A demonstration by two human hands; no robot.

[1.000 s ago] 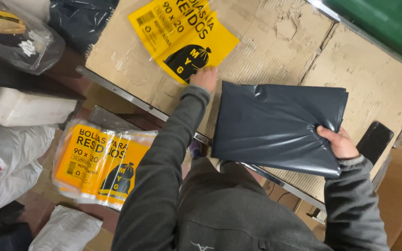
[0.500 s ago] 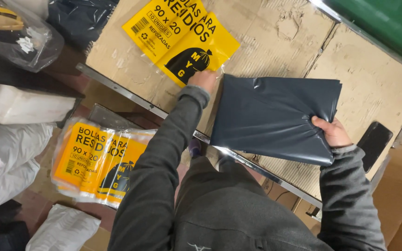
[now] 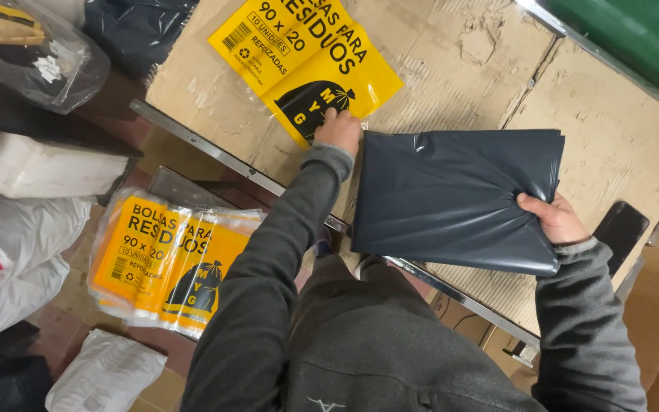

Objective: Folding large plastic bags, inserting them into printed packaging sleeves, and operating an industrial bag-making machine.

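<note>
The folded stack of dark grey plastic bags [image 3: 455, 200] lies on the cardboard-covered tabletop [image 3: 627, 145], and everything else is placed from it. The right hand [image 3: 554, 220] is at the stack's right edge, near the lower right corner — fingers closed over the top layer, thumb on the surface, clamped on the stack. The left hand [image 3: 337, 131] is just off the stack's upper left corner, fingers pressed down on the lower corner of the flat yellow bag package [image 3: 306, 65]; whether it pinches that package or only rests on it cannot be told.

The stack is a broad rectangle whose long axis runs left to right, slightly tilted so that its right end sits a little higher in the view. Its near long edge hangs just over the tabletop's metal rim [image 3: 451, 294], close to the person's body. The yellow package lies up and to the left of the stack, turned diagonally, its long axis slanting from upper left to lower right — its lower corner points at the stack's left end.

Below and far left of the stack, off the tabletop, sits a bundle of yellow packages [image 3: 165, 259]. A dark flat phone-like object [image 3: 619, 229] lies just right of the stack, beyond the right hand.
</note>
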